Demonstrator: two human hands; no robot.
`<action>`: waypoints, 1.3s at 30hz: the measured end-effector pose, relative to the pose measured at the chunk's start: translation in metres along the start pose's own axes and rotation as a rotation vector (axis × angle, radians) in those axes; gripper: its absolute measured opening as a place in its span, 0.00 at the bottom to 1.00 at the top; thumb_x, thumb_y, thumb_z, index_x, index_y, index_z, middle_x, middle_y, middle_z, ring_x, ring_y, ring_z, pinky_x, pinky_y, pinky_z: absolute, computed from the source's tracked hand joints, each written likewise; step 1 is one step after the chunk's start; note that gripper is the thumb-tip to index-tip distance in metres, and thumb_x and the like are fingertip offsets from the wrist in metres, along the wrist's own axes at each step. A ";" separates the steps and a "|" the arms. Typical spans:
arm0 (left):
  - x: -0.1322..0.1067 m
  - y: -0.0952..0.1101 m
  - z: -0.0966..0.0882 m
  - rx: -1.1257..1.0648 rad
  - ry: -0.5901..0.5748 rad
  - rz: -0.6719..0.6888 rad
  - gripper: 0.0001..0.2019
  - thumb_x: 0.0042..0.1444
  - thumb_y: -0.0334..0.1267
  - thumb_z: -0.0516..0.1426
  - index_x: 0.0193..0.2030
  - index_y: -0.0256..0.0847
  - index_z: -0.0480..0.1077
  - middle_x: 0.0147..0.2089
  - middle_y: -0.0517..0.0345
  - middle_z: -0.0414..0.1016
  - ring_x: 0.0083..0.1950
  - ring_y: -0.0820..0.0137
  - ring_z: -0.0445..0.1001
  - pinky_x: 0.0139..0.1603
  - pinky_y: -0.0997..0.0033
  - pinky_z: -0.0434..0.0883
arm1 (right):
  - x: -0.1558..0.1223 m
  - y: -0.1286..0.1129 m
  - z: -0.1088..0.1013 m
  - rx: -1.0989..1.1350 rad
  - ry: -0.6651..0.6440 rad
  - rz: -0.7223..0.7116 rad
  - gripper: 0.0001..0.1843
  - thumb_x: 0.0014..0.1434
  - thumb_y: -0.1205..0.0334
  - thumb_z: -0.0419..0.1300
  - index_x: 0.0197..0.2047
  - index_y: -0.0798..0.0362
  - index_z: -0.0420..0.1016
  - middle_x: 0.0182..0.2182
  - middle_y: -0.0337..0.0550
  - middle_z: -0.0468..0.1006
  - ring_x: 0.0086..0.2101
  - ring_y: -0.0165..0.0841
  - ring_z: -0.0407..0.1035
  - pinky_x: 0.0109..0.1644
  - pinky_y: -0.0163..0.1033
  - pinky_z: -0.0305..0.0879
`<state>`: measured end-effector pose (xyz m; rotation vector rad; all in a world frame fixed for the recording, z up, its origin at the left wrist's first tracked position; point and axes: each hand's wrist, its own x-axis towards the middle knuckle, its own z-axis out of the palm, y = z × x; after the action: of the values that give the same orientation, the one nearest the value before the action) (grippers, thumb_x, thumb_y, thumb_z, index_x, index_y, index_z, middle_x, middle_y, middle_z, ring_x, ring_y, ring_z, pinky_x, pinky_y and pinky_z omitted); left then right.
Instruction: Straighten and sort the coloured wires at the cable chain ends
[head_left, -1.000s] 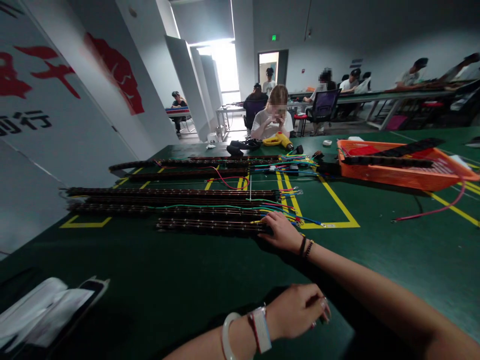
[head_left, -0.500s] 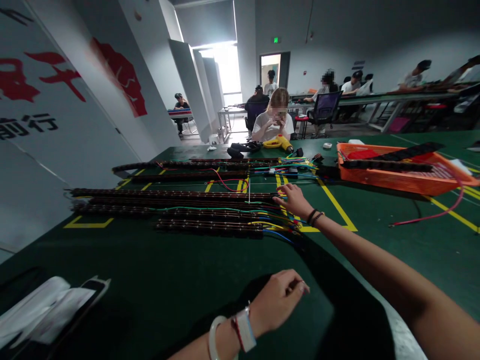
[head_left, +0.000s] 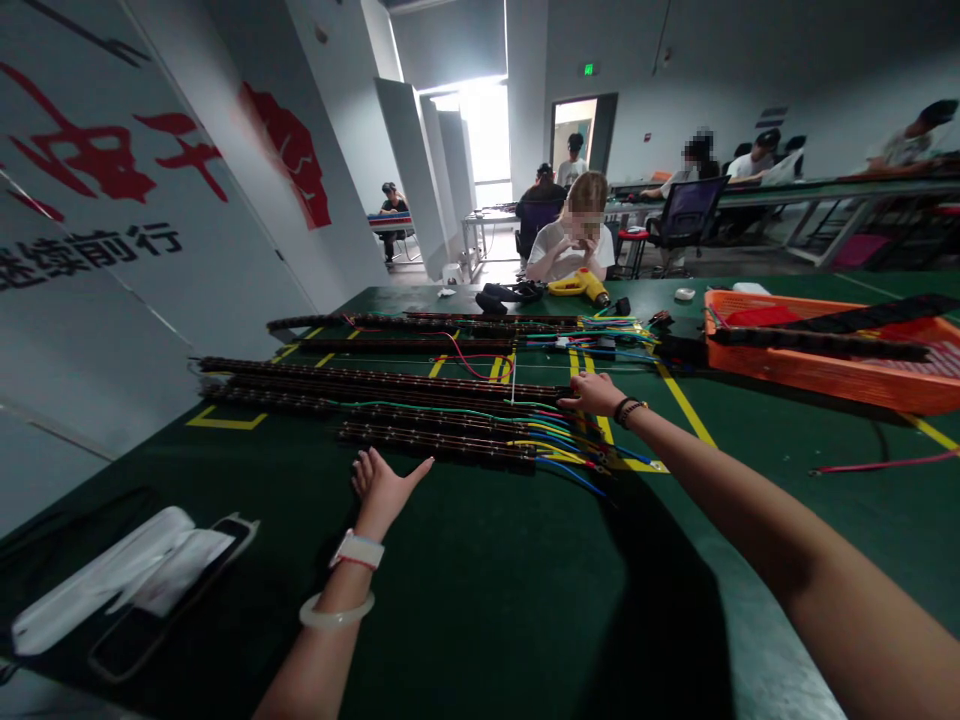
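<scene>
Several dark wrapped wire harnesses (head_left: 442, 437) lie side by side on the green table (head_left: 480, 600), with yellow, blue, red and green leads fanning out at their right ends. My right hand (head_left: 594, 394) reaches across to the far one of this group, its fingers closed at the right end of that long wire harness (head_left: 375, 376). My left hand (head_left: 385, 488) is open, thumb spread away from the fingers, just in front of the nearest, shorter harness. Nothing is in it.
More harnesses (head_left: 420, 345) lie farther back, near a yellow heat gun (head_left: 581, 286). An orange basket (head_left: 825, 375) holding dark strips stands at right. A phone (head_left: 172, 600) and a white case (head_left: 97, 580) lie at left. A person (head_left: 570, 245) sits across the table.
My left hand has moved left and forward, opening beside the nearest harness. My right hand stays at the far harness's end, and that harness now lies at more of a slant. The view has turned left.
</scene>
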<state>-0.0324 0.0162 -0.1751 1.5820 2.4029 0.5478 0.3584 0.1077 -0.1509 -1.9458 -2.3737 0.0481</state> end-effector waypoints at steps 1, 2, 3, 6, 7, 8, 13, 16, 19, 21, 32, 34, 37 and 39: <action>0.003 -0.002 0.002 0.023 -0.010 0.001 0.57 0.41 0.63 0.55 0.65 0.17 0.39 0.68 0.26 0.38 0.69 0.45 0.37 0.65 0.48 0.41 | 0.002 -0.001 0.000 0.003 -0.006 0.007 0.24 0.56 0.40 0.54 0.38 0.56 0.69 0.40 0.52 0.74 0.40 0.42 0.68 0.46 0.45 0.56; 0.004 -0.003 0.004 0.039 -0.013 0.006 0.57 0.41 0.64 0.54 0.65 0.17 0.39 0.68 0.26 0.37 0.69 0.45 0.37 0.65 0.47 0.42 | 0.003 -0.001 -0.001 0.008 -0.010 0.013 0.24 0.56 0.41 0.54 0.37 0.56 0.69 0.39 0.52 0.75 0.39 0.42 0.68 0.44 0.44 0.57; 0.005 -0.004 0.005 0.049 -0.014 0.014 0.58 0.41 0.65 0.53 0.65 0.17 0.39 0.68 0.26 0.37 0.69 0.45 0.37 0.65 0.47 0.41 | 0.003 -0.002 -0.002 0.013 -0.014 0.019 0.24 0.56 0.41 0.53 0.37 0.56 0.69 0.38 0.52 0.75 0.38 0.41 0.69 0.42 0.43 0.58; 0.008 -0.004 0.008 0.066 -0.012 0.036 0.59 0.40 0.67 0.52 0.66 0.16 0.37 0.68 0.26 0.35 0.69 0.46 0.36 0.65 0.47 0.41 | 0.003 -0.005 -0.004 0.031 -0.019 0.042 0.26 0.57 0.38 0.51 0.36 0.56 0.69 0.36 0.52 0.76 0.34 0.39 0.70 0.35 0.39 0.59; 0.010 -0.005 0.008 0.074 -0.013 0.040 0.60 0.40 0.67 0.51 0.65 0.15 0.37 0.68 0.26 0.35 0.69 0.46 0.36 0.65 0.47 0.40 | 0.002 -0.006 -0.005 0.034 -0.018 0.049 0.27 0.57 0.37 0.51 0.36 0.56 0.69 0.35 0.52 0.76 0.33 0.39 0.70 0.33 0.38 0.58; 0.011 -0.005 0.008 0.084 -0.017 0.042 0.61 0.40 0.67 0.51 0.65 0.14 0.36 0.68 0.25 0.35 0.69 0.46 0.36 0.65 0.48 0.40 | 0.001 -0.007 -0.006 0.035 -0.014 0.057 0.28 0.56 0.37 0.50 0.36 0.56 0.69 0.34 0.53 0.76 0.33 0.39 0.70 0.32 0.38 0.58; 0.021 -0.006 0.006 0.145 -0.064 0.051 0.62 0.39 0.68 0.52 0.64 0.11 0.37 0.68 0.23 0.37 0.69 0.45 0.36 0.65 0.47 0.39 | 0.000 -0.008 -0.011 0.035 0.024 0.082 0.29 0.57 0.35 0.49 0.38 0.55 0.69 0.36 0.52 0.76 0.33 0.40 0.70 0.30 0.38 0.56; 0.027 -0.007 0.005 0.180 -0.087 0.065 0.63 0.37 0.69 0.52 0.64 0.10 0.38 0.67 0.21 0.38 0.69 0.45 0.36 0.65 0.47 0.38 | 0.002 -0.008 -0.019 0.051 0.074 0.086 0.27 0.57 0.36 0.48 0.38 0.53 0.68 0.36 0.50 0.76 0.34 0.39 0.69 0.31 0.37 0.55; 0.031 -0.006 0.005 0.197 -0.106 0.080 0.64 0.37 0.69 0.52 0.64 0.10 0.39 0.67 0.21 0.39 0.69 0.44 0.36 0.65 0.47 0.38 | 0.005 -0.006 -0.028 0.064 0.169 0.076 0.27 0.57 0.35 0.48 0.34 0.53 0.68 0.33 0.48 0.77 0.33 0.38 0.69 0.31 0.37 0.53; 0.033 -0.006 0.005 0.203 -0.118 0.079 0.63 0.37 0.69 0.52 0.64 0.10 0.39 0.67 0.20 0.39 0.69 0.44 0.36 0.65 0.46 0.38 | 0.006 -0.006 -0.033 0.066 0.211 0.064 0.27 0.56 0.35 0.49 0.33 0.52 0.68 0.32 0.47 0.76 0.32 0.38 0.69 0.30 0.37 0.52; 0.044 -0.003 0.007 0.145 -0.058 0.128 0.55 0.38 0.63 0.56 0.63 0.18 0.48 0.66 0.23 0.46 0.69 0.44 0.39 0.63 0.42 0.42 | -0.001 -0.007 -0.011 0.111 0.143 0.097 0.27 0.56 0.35 0.49 0.33 0.52 0.68 0.32 0.47 0.76 0.30 0.35 0.68 0.27 0.35 0.50; 0.045 0.002 0.008 0.106 -0.010 0.155 0.52 0.39 0.60 0.58 0.63 0.21 0.48 0.66 0.25 0.48 0.68 0.44 0.41 0.63 0.43 0.43 | -0.002 -0.007 -0.009 0.113 0.151 0.096 0.27 0.55 0.34 0.49 0.33 0.52 0.68 0.31 0.46 0.75 0.30 0.35 0.68 0.27 0.35 0.50; 0.047 0.005 0.010 0.056 0.008 0.116 0.54 0.38 0.57 0.60 0.63 0.18 0.47 0.65 0.21 0.49 0.68 0.43 0.43 0.63 0.46 0.46 | -0.002 -0.006 -0.009 0.118 0.157 0.096 0.27 0.55 0.34 0.49 0.32 0.52 0.67 0.31 0.46 0.75 0.29 0.35 0.68 0.26 0.35 0.49; 0.048 0.003 0.009 0.020 0.003 0.082 0.54 0.36 0.57 0.61 0.63 0.18 0.48 0.64 0.20 0.48 0.67 0.40 0.42 0.63 0.44 0.45 | -0.001 -0.006 -0.010 0.118 0.163 0.088 0.27 0.55 0.34 0.50 0.31 0.52 0.67 0.30 0.45 0.75 0.29 0.35 0.67 0.26 0.35 0.49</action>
<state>-0.0458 0.0628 -0.1812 1.6960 2.3615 0.5425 0.3538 0.1053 -0.1409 -1.9200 -2.1330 0.0328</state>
